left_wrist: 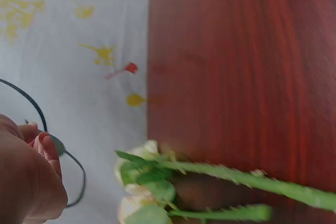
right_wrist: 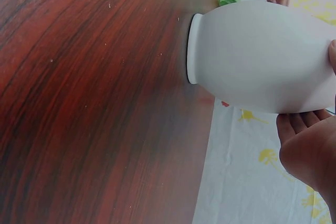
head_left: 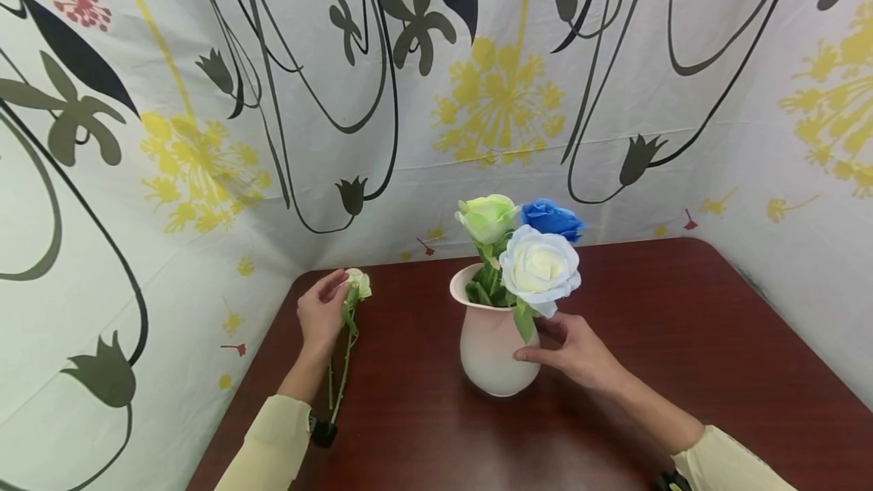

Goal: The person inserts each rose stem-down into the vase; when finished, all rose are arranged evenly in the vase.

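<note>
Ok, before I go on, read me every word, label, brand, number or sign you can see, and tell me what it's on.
No readable text in any view.
Vase: plain, no lettering visible.
Backdrop cloth: printed flowers and stems only, no words or numbers seen.
Table: wood grain only.
Black device at the left wrist: too small and dark to tell whether it carries any marking.

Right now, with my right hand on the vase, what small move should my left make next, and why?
Probably pinch one loose rose stem with your left hand: that hand is beside two pale roses, seemingly gripping nothing, while your right hand holds the vase, which already contains three blooms.
</note>
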`<state>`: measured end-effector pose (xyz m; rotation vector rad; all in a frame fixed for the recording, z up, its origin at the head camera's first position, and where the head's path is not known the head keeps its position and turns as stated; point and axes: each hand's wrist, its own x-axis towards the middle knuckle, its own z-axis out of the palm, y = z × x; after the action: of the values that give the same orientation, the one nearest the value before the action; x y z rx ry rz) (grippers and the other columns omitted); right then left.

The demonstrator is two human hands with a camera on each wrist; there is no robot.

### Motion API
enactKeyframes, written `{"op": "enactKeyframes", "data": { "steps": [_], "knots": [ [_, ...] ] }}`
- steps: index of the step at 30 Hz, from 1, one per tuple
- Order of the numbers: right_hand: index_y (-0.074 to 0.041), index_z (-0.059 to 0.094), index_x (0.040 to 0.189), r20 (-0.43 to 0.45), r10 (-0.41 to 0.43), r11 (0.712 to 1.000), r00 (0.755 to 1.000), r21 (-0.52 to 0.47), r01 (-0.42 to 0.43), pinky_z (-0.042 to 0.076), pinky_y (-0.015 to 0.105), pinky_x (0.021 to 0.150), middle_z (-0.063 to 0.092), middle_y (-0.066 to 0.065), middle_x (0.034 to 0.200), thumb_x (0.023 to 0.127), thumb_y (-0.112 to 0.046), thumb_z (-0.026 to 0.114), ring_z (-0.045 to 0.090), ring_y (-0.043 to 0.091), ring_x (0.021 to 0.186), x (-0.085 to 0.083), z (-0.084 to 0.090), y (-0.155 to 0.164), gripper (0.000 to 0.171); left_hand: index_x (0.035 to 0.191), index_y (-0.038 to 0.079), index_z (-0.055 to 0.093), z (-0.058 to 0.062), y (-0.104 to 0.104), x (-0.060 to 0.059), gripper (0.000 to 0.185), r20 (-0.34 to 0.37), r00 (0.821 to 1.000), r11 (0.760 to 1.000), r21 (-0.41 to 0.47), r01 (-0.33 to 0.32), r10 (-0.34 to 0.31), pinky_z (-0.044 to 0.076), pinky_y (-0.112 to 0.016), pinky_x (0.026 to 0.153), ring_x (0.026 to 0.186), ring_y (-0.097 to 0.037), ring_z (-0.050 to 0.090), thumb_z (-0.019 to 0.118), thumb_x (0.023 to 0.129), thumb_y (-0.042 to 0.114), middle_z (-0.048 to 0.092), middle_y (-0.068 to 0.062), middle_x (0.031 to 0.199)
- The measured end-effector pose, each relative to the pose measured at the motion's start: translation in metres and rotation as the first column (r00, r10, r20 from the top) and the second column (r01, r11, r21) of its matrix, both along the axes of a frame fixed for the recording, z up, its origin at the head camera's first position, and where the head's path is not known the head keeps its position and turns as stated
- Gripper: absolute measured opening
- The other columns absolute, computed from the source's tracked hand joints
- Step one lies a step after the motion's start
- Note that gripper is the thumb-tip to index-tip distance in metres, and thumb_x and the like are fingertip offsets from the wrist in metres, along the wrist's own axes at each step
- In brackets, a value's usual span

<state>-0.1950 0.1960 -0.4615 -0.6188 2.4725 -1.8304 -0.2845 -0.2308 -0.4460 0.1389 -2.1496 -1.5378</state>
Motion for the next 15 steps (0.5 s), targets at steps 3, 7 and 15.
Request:
{"op": "enactKeyframes", "data": {
  "steps": [3, 7, 15],
  "knots": [
    [-0.011, 0.061, 0.147, 0.004, 0.0, 1.0, 1.0, -0.001, 0.0, 0.052, 0.055, 0.107, 0.064, 0.01, 0.147, 0.088, -0.024, 0.09, 0.058, 0.039, 0.138, 0.0, 0.0, 0.0, 0.067, 0.126, 0.007, 0.078, -0.012, -0.006, -0.005, 0.028, 0.041, 0.998, 0.997, -0.072, -0.033, 0.036, 0.052, -0.007, 0.079, 0.11, -0.024, 0.074, 0.079, 0.098, 0.01, 0.078, -0.008, 0.121],
    [-0.01, 0.061, 0.147, 0.003, -0.001, 1.0, 1.0, -0.001, 0.001, 0.051, 0.057, 0.107, 0.063, 0.011, 0.147, 0.088, -0.024, 0.09, 0.058, 0.04, 0.138, 0.0, 0.0, 0.0, 0.068, 0.125, 0.006, 0.078, -0.027, -0.012, -0.01, 0.027, 0.095, 0.994, 0.986, -0.163, -0.043, 0.059, 0.058, -0.022, 0.088, 0.109, -0.026, 0.076, 0.078, 0.099, 0.012, 0.078, -0.009, 0.119],
    [-0.011, 0.06, 0.148, 0.011, 0.001, 1.0, 1.0, 0.001, -0.001, 0.051, 0.057, 0.107, 0.062, 0.011, 0.148, 0.088, -0.026, 0.09, 0.057, 0.04, 0.138, -0.001, -0.001, 0.0, 0.068, 0.128, 0.003, 0.076, -0.046, -0.016, -0.011, 0.029, 0.156, 0.986, 0.965, -0.261, -0.02, 0.063, 0.031, -0.055, 0.122, 0.11, -0.035, 0.074, 0.076, 0.099, 0.01, 0.077, -0.015, 0.119]
  ]
}}
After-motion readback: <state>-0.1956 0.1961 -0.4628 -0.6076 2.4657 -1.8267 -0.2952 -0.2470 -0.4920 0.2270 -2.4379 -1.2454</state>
